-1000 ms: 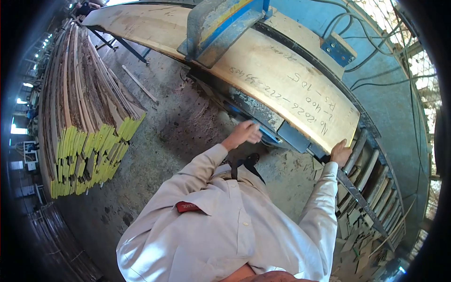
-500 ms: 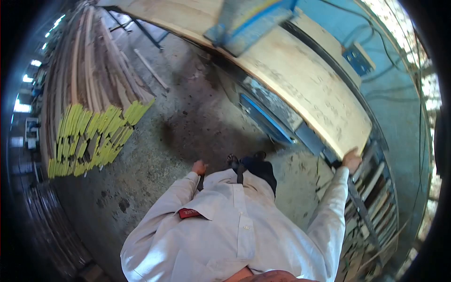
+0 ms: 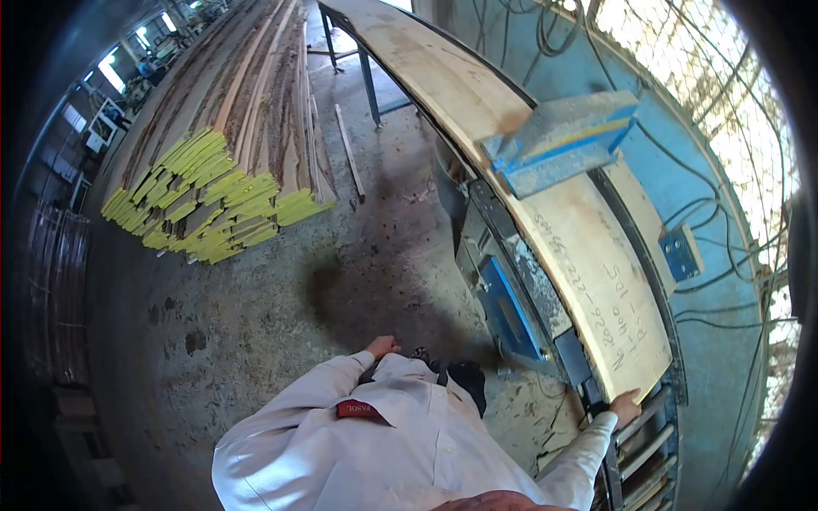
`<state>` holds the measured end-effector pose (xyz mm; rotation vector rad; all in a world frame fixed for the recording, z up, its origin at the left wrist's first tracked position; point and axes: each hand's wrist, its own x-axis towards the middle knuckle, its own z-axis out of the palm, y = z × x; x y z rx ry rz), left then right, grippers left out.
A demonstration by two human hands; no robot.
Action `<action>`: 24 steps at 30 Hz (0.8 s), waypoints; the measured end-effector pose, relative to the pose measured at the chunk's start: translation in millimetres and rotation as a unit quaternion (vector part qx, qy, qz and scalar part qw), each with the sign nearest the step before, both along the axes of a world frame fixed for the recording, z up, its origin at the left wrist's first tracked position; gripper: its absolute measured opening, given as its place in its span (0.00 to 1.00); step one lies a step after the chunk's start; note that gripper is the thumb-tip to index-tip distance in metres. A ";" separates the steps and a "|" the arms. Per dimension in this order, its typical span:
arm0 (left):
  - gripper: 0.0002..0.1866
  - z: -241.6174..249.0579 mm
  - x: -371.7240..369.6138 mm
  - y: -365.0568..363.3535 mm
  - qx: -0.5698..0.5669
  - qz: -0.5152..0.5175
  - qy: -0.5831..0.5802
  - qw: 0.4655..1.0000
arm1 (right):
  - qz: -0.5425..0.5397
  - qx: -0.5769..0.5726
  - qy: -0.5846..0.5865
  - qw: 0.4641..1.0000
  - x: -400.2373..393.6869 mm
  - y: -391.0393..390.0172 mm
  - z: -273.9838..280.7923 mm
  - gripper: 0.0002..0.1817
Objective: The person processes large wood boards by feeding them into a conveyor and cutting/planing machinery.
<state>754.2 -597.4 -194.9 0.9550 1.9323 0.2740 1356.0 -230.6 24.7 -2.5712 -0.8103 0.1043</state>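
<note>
Your right hand (image 3: 625, 407) rests fingers spread on the near end of the long pale wooden board (image 3: 545, 213) marked with handwriting; your left hand (image 3: 382, 346) hangs loosely curled, empty. One-handed, the board could skew under the blue metal guard (image 3: 562, 140) ahead of your right hand.

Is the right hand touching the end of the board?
Touching: the head view shows the right hand pressed against the near end of the board.
</note>
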 end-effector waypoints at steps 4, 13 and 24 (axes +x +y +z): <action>0.23 3.8 -6.0 -14.4 -0.019 0.008 0.017 1.000 | 0.002 0.032 -0.022 0.999 -0.4 -1.6 -6.0 0.40; 0.22 -24.9 -6.4 -38.9 0.041 0.007 0.052 0.998 | -0.004 0.014 -0.016 1.000 13.3 2.9 -19.2 0.39; 0.22 -14.5 -8.3 -36.8 -0.009 0.041 0.030 0.999 | 0.027 0.053 -0.020 0.998 22.5 4.2 -30.4 0.42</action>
